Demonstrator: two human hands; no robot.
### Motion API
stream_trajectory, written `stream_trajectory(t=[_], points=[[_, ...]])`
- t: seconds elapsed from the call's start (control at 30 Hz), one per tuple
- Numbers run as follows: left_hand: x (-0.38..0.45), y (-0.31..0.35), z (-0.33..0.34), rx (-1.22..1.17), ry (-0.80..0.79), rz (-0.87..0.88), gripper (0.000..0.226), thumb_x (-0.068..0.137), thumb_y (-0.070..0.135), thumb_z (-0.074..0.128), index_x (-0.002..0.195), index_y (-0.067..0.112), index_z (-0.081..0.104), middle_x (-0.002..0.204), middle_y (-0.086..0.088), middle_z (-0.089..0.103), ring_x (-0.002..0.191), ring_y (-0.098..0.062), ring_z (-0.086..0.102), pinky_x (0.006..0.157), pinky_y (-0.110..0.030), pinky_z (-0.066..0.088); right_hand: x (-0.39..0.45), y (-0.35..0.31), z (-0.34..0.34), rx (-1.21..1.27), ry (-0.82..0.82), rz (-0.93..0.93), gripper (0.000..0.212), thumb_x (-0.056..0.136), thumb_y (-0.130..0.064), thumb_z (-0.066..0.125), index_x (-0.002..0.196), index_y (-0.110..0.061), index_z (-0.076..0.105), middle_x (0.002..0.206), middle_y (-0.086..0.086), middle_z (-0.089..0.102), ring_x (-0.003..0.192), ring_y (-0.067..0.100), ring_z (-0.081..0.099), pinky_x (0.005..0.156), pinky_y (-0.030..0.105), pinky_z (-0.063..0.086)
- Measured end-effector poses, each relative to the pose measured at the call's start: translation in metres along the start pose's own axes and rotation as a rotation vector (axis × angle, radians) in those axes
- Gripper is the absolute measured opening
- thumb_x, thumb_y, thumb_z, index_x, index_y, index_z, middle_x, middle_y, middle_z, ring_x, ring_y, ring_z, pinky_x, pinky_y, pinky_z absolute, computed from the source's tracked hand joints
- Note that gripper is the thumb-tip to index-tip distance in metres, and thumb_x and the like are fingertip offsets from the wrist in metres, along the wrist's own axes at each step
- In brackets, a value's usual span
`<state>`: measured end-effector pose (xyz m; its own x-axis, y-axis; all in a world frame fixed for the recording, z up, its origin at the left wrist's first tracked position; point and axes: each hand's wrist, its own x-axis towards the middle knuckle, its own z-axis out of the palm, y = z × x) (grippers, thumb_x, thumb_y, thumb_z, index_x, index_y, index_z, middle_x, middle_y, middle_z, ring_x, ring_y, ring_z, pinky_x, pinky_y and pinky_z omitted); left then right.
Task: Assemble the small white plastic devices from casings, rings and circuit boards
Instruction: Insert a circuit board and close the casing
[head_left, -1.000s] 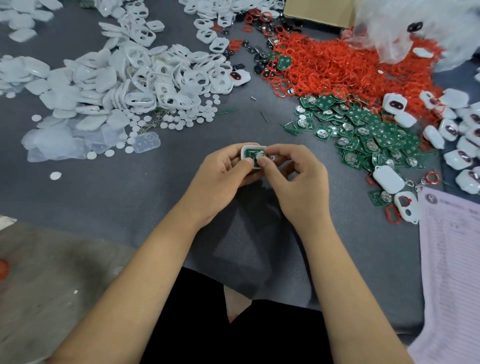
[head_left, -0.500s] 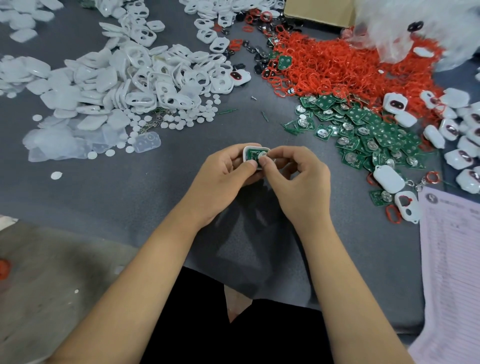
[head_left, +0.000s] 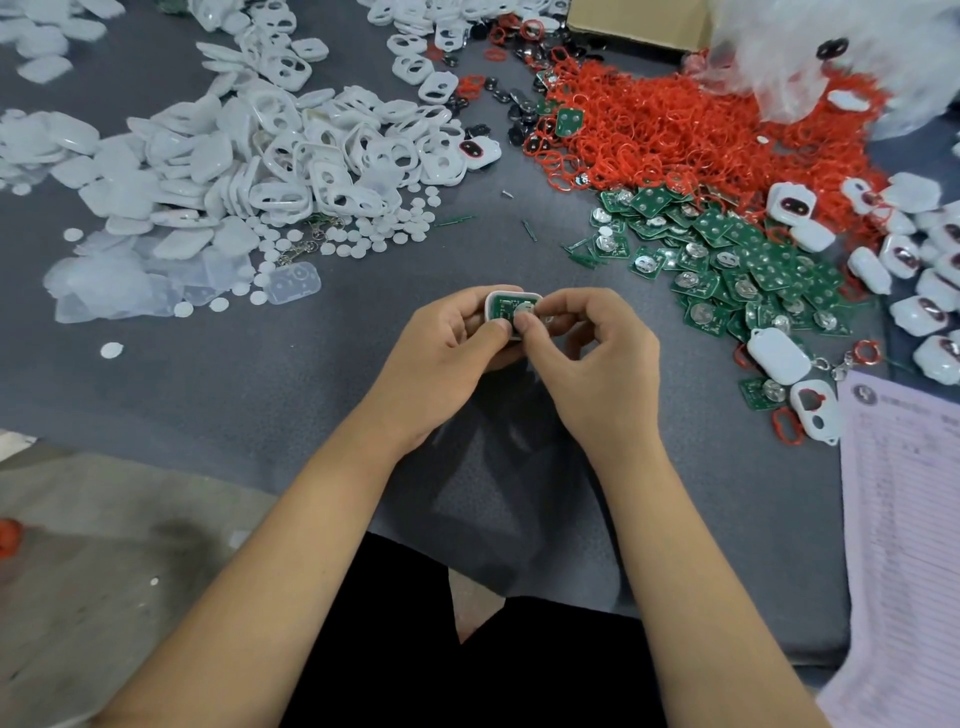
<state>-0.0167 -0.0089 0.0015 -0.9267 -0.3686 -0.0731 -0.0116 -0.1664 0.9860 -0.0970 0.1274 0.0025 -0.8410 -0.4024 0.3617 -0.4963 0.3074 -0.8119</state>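
Both hands held a white casing (head_left: 511, 312) with a green circuit board inside, the left hand (head_left: 447, 353) gripping it and the right hand (head_left: 597, 358) pinching it; white casings (head_left: 291, 150), red rings (head_left: 675, 124) and green boards (head_left: 748, 270) lay heaped on the grey table (head_left: 260, 395)

A grey padded surface (head_left: 311, 374) fills the view under even, soft light. Pale concrete floor (head_left: 104, 571) shows at the lower left.

white casing (head_left: 491, 304) — green circuit board (head_left: 506, 306) seated inside | held above table
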Motion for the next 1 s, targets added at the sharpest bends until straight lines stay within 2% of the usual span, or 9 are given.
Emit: stream_trajectory(t=[0.2, 0.6, 0.73, 0.9, 1.0], points=[[-0.0009, 0.0016, -0.0001, -0.017, -0.026, 0.016, 0.036, 0.105, -0.006, 0.046, 0.126, 0.013, 0.068, 0.116, -0.004, 0.077, 0.114, -0.016, 0.072, 0.090, -0.023, 0.058, -0.0004, 0.0004, -0.0001, 0.002, -0.007, -0.010, 0.011, 0.088, -0.031, 0.077, 0.093, -0.025, 0.070, 0.085, -0.010, 0.067, 0.075, 0.013, 0.063, 0.064, 0.033, 0.053], [0.0012, -0.0031, -0.0012, -0.028, 0.000, 0.021, 0.034, 0.107, 0.000, 0.046, 0.125, 0.017, 0.069, 0.118, 0.000, 0.076, 0.116, -0.016, 0.071, 0.092, -0.026, 0.058, -0.0005, -0.0042, -0.0011, -0.005, -0.023, 0.025, 0.010, 0.089, -0.024, 0.079, 0.096, -0.019, 0.074, 0.089, -0.005, 0.069, 0.078, 0.014, 0.064, 0.070, 0.043, 0.055], [0.0014, -0.0040, -0.0014, -0.019, -0.001, 0.025, 0.034, 0.107, 0.000, 0.045, 0.127, 0.015, 0.068, 0.120, -0.003, 0.076, 0.117, -0.018, 0.071, 0.096, -0.029, 0.058, -0.0010, -0.0038, -0.0005, 0.004, -0.002, 0.016, 0.011, 0.091, -0.030, 0.077, 0.095, -0.021, 0.071, 0.086, -0.008, 0.068, 0.076, 0.014, 0.063, 0.068, 0.038, 0.054], [0.0024, -0.0049, -0.0028, -0.020, -0.008, 0.026, 0.033, 0.107, 0.001, 0.046, 0.132, 0.009, 0.066, 0.124, -0.004, 0.074, 0.119, -0.019, 0.070, 0.098, -0.032, 0.057, -0.0013, -0.0033, -0.0002, 0.035, 0.006, -0.006, 0.023, 0.094, -0.033, 0.072, 0.115, -0.025, 0.066, 0.084, -0.008, 0.062, 0.070, 0.017, 0.061, 0.062, 0.034, 0.051], [0.0020, -0.0046, -0.0027, -0.029, -0.013, 0.030, 0.034, 0.107, 0.000, 0.046, 0.132, 0.010, 0.066, 0.124, -0.003, 0.074, 0.119, -0.018, 0.070, 0.096, -0.030, 0.058, -0.0008, -0.0026, -0.0002, -0.004, -0.018, -0.021, 0.027, 0.095, -0.033, 0.069, 0.121, -0.025, 0.068, 0.091, -0.004, 0.062, 0.077, 0.015, 0.061, 0.067, 0.034, 0.051]])
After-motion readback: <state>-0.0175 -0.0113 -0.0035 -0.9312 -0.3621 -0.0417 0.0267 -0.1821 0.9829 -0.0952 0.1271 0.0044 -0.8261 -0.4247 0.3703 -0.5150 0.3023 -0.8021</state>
